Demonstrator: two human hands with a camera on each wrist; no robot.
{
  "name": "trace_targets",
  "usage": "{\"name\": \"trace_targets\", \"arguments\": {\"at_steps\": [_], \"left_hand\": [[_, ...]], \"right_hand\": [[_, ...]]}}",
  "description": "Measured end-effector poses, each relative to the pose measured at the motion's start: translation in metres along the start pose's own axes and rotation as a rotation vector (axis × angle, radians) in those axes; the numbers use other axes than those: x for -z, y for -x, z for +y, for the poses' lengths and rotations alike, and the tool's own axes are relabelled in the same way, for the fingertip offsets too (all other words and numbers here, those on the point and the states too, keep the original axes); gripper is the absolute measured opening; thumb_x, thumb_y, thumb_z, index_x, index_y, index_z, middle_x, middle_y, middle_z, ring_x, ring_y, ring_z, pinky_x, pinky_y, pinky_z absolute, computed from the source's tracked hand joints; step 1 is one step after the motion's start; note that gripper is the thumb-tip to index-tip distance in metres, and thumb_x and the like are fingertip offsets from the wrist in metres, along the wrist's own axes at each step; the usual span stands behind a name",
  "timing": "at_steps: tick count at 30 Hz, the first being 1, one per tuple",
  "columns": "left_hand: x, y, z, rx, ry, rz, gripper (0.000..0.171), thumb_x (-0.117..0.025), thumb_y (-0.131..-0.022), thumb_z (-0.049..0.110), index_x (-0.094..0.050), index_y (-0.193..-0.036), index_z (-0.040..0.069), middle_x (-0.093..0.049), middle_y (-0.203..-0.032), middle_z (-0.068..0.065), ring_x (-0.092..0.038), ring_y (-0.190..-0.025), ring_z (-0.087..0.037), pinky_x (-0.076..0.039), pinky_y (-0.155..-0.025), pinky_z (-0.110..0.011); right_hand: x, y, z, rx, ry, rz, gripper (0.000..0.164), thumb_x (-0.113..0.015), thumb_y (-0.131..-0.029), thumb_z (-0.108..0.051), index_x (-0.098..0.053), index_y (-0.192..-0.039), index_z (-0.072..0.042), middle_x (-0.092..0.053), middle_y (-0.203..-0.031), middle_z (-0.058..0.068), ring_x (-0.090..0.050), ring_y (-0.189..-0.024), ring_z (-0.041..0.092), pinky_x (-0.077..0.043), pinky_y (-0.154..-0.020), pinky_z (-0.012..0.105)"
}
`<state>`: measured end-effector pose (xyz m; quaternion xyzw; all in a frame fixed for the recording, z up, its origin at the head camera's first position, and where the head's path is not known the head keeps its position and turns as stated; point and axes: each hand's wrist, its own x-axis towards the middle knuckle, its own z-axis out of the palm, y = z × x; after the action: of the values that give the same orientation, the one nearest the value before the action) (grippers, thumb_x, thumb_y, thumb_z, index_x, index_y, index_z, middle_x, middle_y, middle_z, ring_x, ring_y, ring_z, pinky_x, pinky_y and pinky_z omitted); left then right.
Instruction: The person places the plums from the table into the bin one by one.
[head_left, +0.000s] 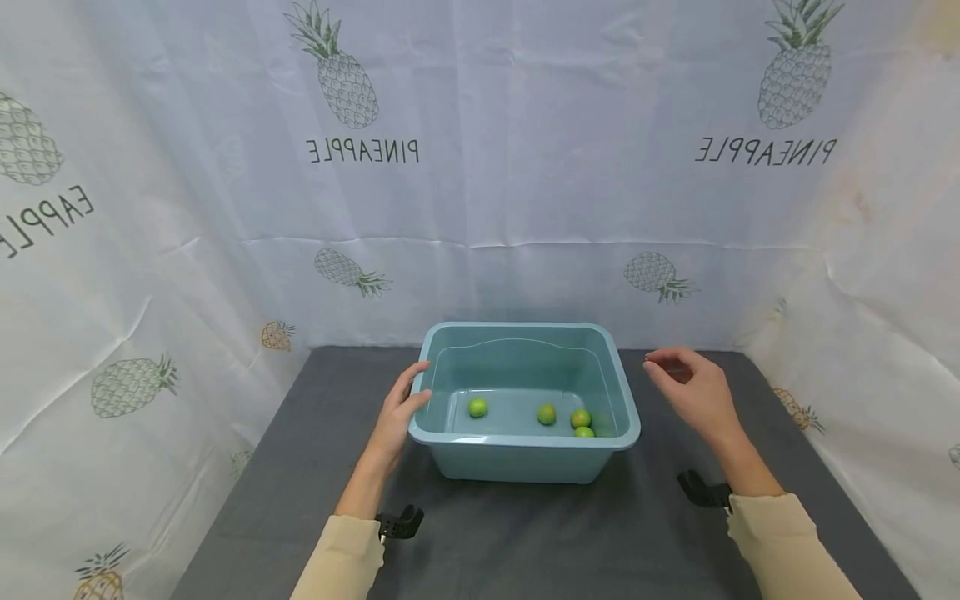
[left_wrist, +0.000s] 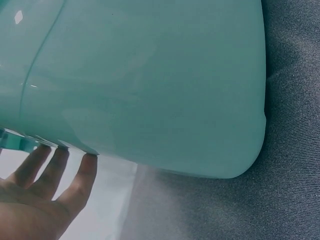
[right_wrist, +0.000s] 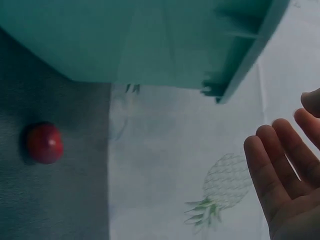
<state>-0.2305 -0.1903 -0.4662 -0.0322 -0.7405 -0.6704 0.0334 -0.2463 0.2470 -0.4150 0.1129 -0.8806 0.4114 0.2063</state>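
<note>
A light teal plastic basin (head_left: 510,460) stands on the dark grey cloth, several small round green fruits like limes (head_left: 477,407) on its floor. My left hand (head_left: 393,421) is at its left rim; in the left wrist view three fingertips meet the basin's edge (left_wrist: 150,100) from outside, fairly straight. To the right of the basin, my right hand (head_left: 697,392) hovers apart from it, palm inward with thumb and index finger near each other. The right wrist view shows those fingers (right_wrist: 287,167) loosely bent, with nothing visible in them. In that view a red round thing (right_wrist: 45,143) lies on the cloth beside the basin.
A white curtain (head_left: 525,192) printed with pineapples hangs behind and at both sides. The dark cloth-covered table (head_left: 540,542) ends at the curtain. Black straps (head_left: 401,522) are on both wrists. The red thing cannot be made out in the head view.
</note>
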Motion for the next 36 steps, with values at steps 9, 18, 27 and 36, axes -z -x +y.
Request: {"name": "trace_targets", "arguments": {"at_steps": [9,18,27,36], "left_hand": [[0.000,0.001,0.001,-0.001,0.000,-0.001,0.048,-0.052,-0.105,0.020,-0.042,-0.152,0.020,-0.021,-0.167,-0.008,-0.024,-0.151,-0.033,-0.027,-0.112,-0.064],[0.000,0.001,0.001,0.002,-0.002,-0.004,0.048,-0.052,-0.106,0.021,-0.042,-0.152,0.020,-0.021,-0.167,-0.009,-0.023,-0.151,-0.033,-0.026,-0.112,-0.064],[0.000,0.001,0.000,0.000,0.007,-0.005,0.048,-0.052,-0.105,0.020,-0.042,-0.153,0.019,-0.022,-0.166,-0.010,-0.027,-0.150,-0.034,-0.029,-0.111,-0.063],[0.000,0.002,0.001,0.001,-0.005,-0.007,0.048,-0.052,-0.106,0.021,-0.042,-0.153,0.019,-0.021,-0.167,-0.010,-0.025,-0.150,-0.034,-0.028,-0.111,-0.064]], "right_hand": [[-0.016,0.012,0.039,-0.063,0.024,-0.007,0.027,-0.068,-0.100,-0.024,-0.070,-0.116,-0.002,-0.071,-0.110,0.015,-0.057,-0.093,-0.004,-0.041,-0.080,0.008],[-0.030,0.018,0.070,-0.140,0.008,-0.116,0.036,-0.066,-0.101,-0.027,-0.066,-0.122,0.002,-0.068,-0.117,0.021,-0.064,-0.108,0.039,-0.051,-0.091,0.053],[-0.041,0.025,0.090,-0.213,-0.024,-0.176,0.039,-0.067,-0.100,-0.025,-0.063,-0.126,0.004,-0.065,-0.121,0.025,-0.061,-0.112,0.042,-0.049,-0.093,0.058],[-0.053,0.030,0.101,-0.276,-0.038,-0.230,0.039,-0.066,-0.100,-0.019,-0.060,-0.129,0.007,-0.062,-0.124,0.027,-0.060,-0.114,0.044,-0.049,-0.092,0.057]]}}
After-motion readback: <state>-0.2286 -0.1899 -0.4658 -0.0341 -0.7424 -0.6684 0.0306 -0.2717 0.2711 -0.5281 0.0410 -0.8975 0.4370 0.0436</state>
